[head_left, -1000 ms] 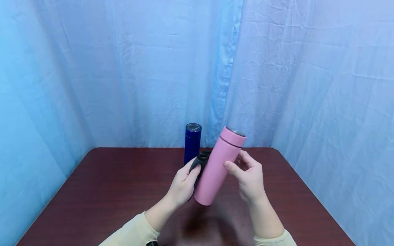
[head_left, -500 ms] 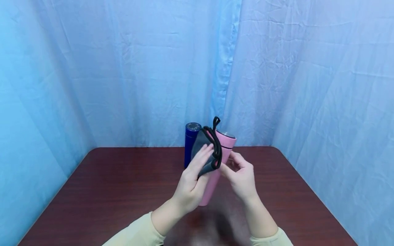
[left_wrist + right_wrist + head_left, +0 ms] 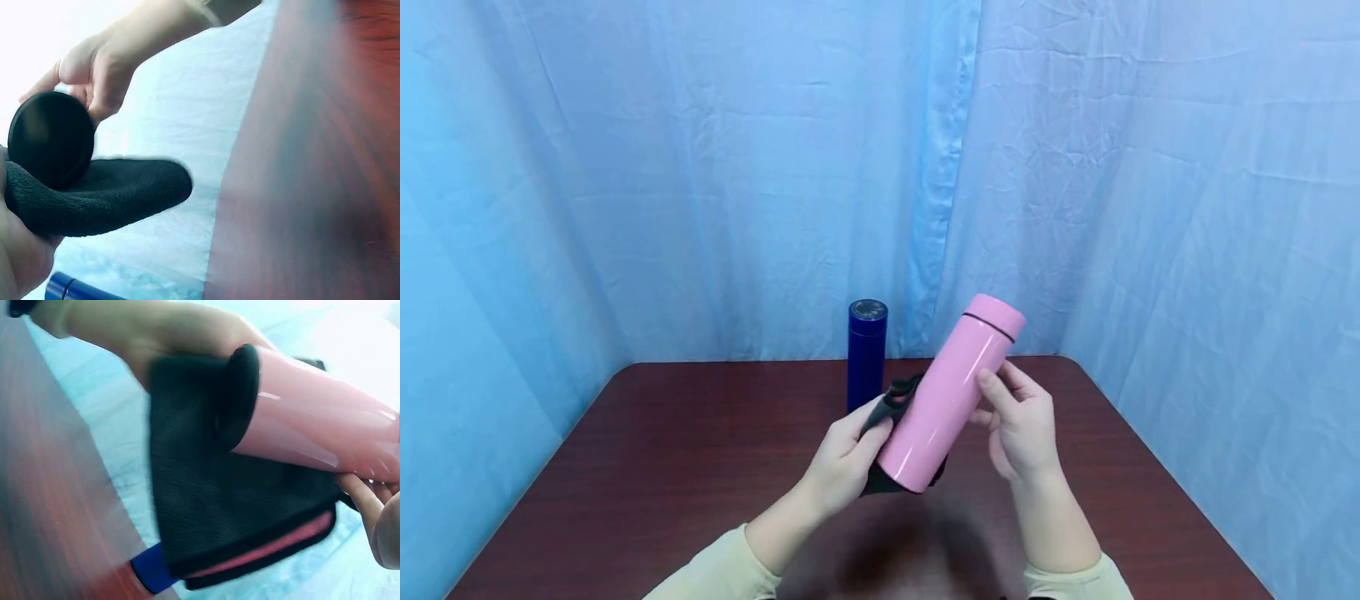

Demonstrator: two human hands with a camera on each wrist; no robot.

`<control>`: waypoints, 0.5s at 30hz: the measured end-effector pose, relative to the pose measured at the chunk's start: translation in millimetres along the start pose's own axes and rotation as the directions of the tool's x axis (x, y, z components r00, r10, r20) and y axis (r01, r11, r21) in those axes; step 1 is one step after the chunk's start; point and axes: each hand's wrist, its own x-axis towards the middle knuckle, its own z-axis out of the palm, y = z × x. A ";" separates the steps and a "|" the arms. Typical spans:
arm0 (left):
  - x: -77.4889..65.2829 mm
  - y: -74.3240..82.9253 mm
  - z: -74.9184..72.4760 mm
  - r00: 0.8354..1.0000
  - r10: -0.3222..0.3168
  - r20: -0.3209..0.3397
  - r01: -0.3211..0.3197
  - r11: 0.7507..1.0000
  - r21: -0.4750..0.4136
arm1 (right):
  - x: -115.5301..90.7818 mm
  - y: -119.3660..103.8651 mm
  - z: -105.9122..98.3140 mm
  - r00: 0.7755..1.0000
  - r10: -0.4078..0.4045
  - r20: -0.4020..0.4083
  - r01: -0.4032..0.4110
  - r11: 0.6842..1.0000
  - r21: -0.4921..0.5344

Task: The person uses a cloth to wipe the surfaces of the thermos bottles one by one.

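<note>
A pink thermos bottle (image 3: pixel 951 396) is held tilted above the table, its cap up and to the right. My right hand (image 3: pixel 1024 425) grips its upper body, thumb in front. With my left hand (image 3: pixel 842 467) I hold a folded dark grey cloth (image 3: pixel 206 481) with black edging and a pink inner side, against the bottle's lower left. The cloth lies behind and beneath the bottle in the head view. From the left wrist, the bottle's round black base (image 3: pixel 51 140) rests against the cloth's fold. Part of the left fingers is hidden by the cloth.
A dark blue thermos bottle (image 3: pixel 867 358) stands upright on the brown wooden table (image 3: pixel 700 442), just behind the left hand. Light blue curtains (image 3: pixel 760 183) hang around the table's back and sides.
Half a second ago the cloth covered the bottle's front left under straighter left fingers. It has swung back down behind the bottle, which has shifted up and right with my right hand.
</note>
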 end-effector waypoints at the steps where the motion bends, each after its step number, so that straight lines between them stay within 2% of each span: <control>1: -3.3 0.6 0.0 0.998 0.054 0.013 -0.054 0.998 0.041 | 1.4 -1.2 -1.5 1.000 0.004 -0.028 -0.004 1.000 0.015; 3: -7.1 2.7 0.4 0.981 0.187 0.046 -0.192 0.971 0.142 | 3.3 -2.0 -3.8 0.997 0.017 -0.076 -0.014 0.999 0.030; 5: -6.4 6.1 1.3 0.944 0.317 0.092 -0.330 0.909 0.255 | 3.7 -1.2 -4.4 0.994 0.032 -0.105 -0.030 0.999 0.018; 7: -2.9 9.8 2.1 0.911 0.387 0.141 -0.412 0.847 0.337 | 3.0 1.0 -3.0 0.994 0.046 -0.104 -0.047 0.999 -0.003; 9: 3.7 12.7 2.5 0.899 0.403 0.173 -0.439 0.809 0.391 | 1.7 4.5 0.1 0.995 0.061 -0.077 -0.064 0.997 -0.031; 11: 12.3 13.8 1.9 0.905 0.385 0.180 -0.425 0.804 0.417 | 0.2 8.6 4.1 0.996 0.080 -0.033 -0.082 0.995 -0.051; 12: 16.5 13.9 1.1 0.915 0.365 0.170 -0.402 0.814 0.418 | -0.5 10.8 6.0 0.996 0.093 -0.005 -0.093 0.994 -0.059; 15: 29.1 12.5 -2.4 0.949 0.294 0.114 -0.315 0.868 0.383 | -3.0 15.7 10.3 0.984 0.150 0.095 -0.143 0.987 -0.076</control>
